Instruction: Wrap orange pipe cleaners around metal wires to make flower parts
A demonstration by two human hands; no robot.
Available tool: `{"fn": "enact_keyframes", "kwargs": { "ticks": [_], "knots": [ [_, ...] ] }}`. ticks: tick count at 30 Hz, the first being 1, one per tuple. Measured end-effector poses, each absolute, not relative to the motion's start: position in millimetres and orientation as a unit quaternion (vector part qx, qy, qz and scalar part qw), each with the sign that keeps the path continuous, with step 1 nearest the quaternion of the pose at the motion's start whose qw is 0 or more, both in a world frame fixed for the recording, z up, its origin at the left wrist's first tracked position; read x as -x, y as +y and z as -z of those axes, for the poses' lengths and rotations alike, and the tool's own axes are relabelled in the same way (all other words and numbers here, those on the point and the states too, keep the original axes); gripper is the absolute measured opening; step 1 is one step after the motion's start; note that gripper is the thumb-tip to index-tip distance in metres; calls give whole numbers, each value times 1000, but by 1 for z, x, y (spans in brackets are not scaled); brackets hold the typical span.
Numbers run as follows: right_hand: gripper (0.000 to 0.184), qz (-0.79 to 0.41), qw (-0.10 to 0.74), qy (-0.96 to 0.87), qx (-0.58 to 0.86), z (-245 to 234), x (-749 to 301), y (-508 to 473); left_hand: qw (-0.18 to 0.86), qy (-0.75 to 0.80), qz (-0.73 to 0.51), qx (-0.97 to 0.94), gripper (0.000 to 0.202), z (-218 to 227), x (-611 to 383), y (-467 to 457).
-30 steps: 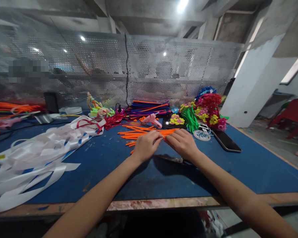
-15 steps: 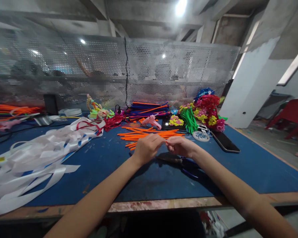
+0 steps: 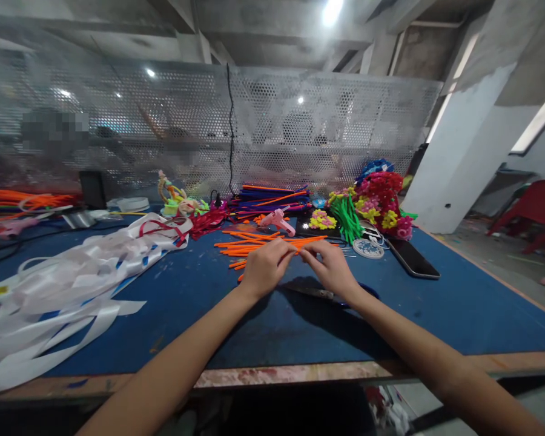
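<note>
My left hand (image 3: 267, 267) and my right hand (image 3: 329, 266) meet over the blue table (image 3: 209, 315), fingers pinched together on an orange pipe cleaner (image 3: 296, 249) held between them. Just beyond the hands lies a loose pile of orange pipe cleaners (image 3: 249, 244). Under my right wrist lie scissors (image 3: 320, 293) with a dark blue handle, partly hidden by the arm.
White ribbon (image 3: 68, 284) is heaped at the left. A pink glue gun (image 3: 278, 220), a bundle of purple and orange pipe cleaners (image 3: 267, 198), pipe-cleaner flowers (image 3: 381, 197), a phone (image 3: 412, 258) and a round lid (image 3: 368, 248) lie behind. A perforated metal screen (image 3: 300, 127) backs the table.
Both hands dropped back toward the orange pile after lifting slightly; the right hand's fingers have opened out a little while still pinching the orange piece.
</note>
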State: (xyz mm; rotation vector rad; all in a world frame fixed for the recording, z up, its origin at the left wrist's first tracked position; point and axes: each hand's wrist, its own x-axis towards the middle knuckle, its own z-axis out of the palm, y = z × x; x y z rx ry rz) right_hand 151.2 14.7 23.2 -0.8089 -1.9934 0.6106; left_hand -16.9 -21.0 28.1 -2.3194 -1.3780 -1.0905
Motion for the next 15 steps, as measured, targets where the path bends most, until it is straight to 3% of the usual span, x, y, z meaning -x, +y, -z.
{"fn": "enact_keyframes", "kwargs": {
  "ticks": [3, 8, 11, 13, 15],
  "knots": [
    [31, -558, 321, -695, 321, -22, -152, 21, 123, -452, 353, 809, 16, -26, 20, -18],
    [33, -648, 236, -660, 298, -22, -158, 28, 125, -443, 332, 823, 20, -25, 18, -20],
    [32, -586, 265, -697, 317, -30, -166, 29, 76, -480, 352, 800, 18, -29, 17, -22],
    [30, -461, 280, -771, 339, -37, -177, 26, 13, -500, 407, 764, 16, -35, 17, -22],
    [24, -338, 227, -839, 360, -42, -193, 17, -78, -502, 499, 702, 13, -41, 19, -20]
  ]
}}
